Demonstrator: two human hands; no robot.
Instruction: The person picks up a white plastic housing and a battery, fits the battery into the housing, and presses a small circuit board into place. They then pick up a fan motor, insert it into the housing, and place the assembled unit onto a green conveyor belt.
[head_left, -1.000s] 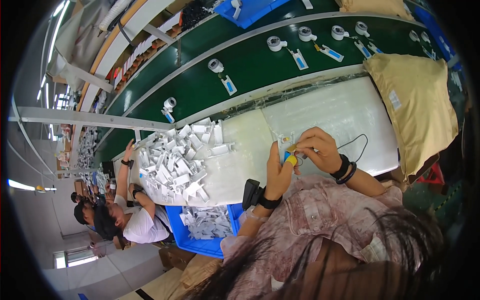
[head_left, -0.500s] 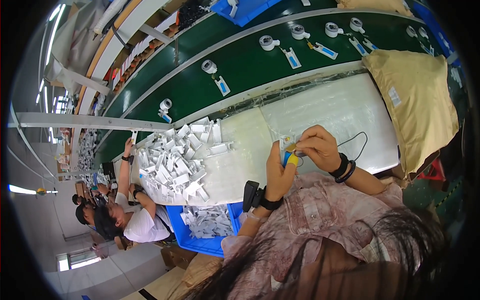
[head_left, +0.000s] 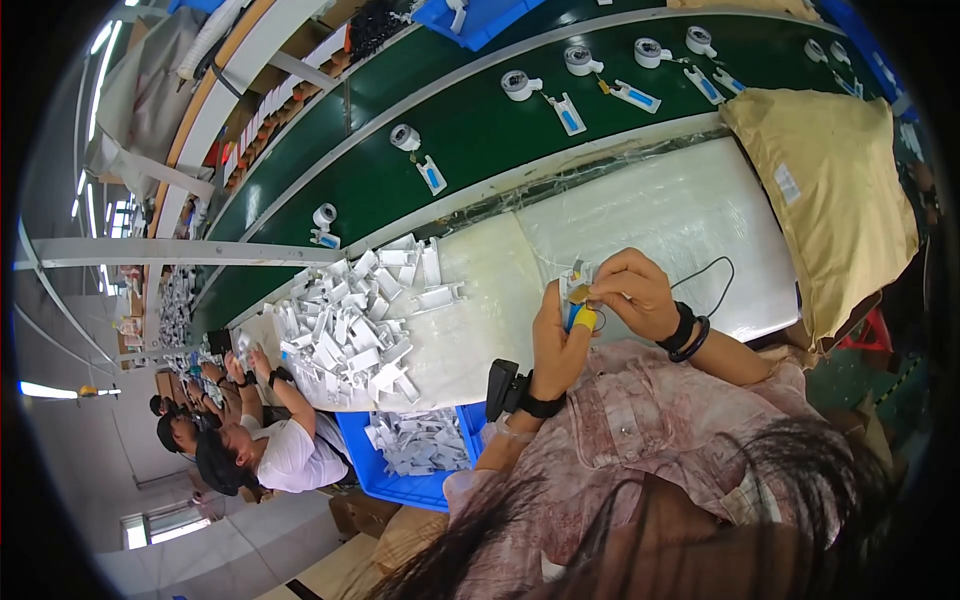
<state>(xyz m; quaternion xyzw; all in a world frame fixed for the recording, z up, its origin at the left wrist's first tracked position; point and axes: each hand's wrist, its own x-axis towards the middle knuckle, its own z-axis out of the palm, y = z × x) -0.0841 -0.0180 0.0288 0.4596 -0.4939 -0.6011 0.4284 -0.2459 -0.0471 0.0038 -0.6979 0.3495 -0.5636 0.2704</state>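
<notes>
Over the near edge of the worktable, my left hand (head_left: 560, 338) is closed round a small white plastic housing (head_left: 577, 272) with a blue strip on it. Yellow covering (head_left: 585, 318) shows at the left thumb's tip. My right hand (head_left: 640, 292) pinches at a small golden-brown piece (head_left: 579, 293) on that housing, fingertips pressed together. Whether this piece is fixed to the housing I cannot tell. A thin dark cable (head_left: 722, 262) curves over the table beside my right hand.
White plastic housings (head_left: 345, 330) lie heaped on the table's left, above a blue bin (head_left: 405, 488) of similar parts. A green conveyor (head_left: 465, 150) carries round white units with blue-striped brackets. A brown paper sack (head_left: 840, 210) lies right. A co-worker (head_left: 300, 455) sits far left.
The units on the conveyor have shifted slightly left. The co-worker's raised arm has come down, both hands now near the table. My hands stay nearly in place, fingers shifting slightly at the housing.
</notes>
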